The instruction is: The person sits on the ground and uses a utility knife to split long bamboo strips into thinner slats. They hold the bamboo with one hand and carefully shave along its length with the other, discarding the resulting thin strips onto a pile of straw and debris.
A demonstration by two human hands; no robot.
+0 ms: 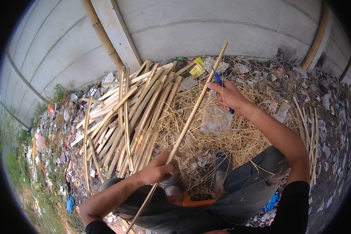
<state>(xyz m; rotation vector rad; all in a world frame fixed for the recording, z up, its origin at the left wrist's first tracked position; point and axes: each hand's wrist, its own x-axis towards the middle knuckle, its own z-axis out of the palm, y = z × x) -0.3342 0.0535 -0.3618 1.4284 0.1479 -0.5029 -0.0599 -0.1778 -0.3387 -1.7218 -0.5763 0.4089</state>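
A long, narrow bamboo strip [194, 109] slants across in front of me, its lower end passing over my left leg and its tip up near the wall. My left hand [162, 167] is closed around the lower part of the strip. Higher up, my right hand [229, 95] grips a slim blue knife-like tool [217, 78], its thumb and fingertips against or very near the strip. Whether any blade touches the bamboo is hidden. Pale curly shavings [245, 128] cover the ground below my right hand.
A large pile of split bamboo strips [144, 105] lies at the left, with thinner strips [310, 136] at the right. Litter [241, 68] and soil surround me. A grey panel wall [222, 31] with bamboo poles [103, 35] stands ahead. An orange seat [199, 202] shows between my legs.
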